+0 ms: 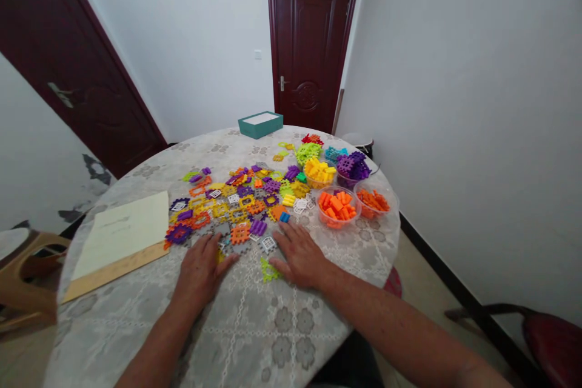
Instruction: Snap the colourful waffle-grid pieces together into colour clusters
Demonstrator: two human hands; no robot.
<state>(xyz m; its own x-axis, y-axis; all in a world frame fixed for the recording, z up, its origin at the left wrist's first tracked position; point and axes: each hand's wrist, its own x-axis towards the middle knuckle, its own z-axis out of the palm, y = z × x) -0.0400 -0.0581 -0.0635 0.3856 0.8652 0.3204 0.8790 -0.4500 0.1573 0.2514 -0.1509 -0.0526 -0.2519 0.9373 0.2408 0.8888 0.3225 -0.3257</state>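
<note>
While your left hand [200, 268] and right hand [302, 256] are lying unclenched at lower centre, they're partly hiding plastic pieces [240, 233].

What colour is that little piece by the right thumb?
The piece by the right hand is lime green, best seen in the head view.

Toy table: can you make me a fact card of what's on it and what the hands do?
Toy pile: many colours, spread out
Left hand: palm down at the pile's near edge
Right hand: palm down, thumb at a lime piece
Bowls: orange blocks, yellow blocks, purple pieces
Paper: left of the pile
Green box: far end of the table
</note>
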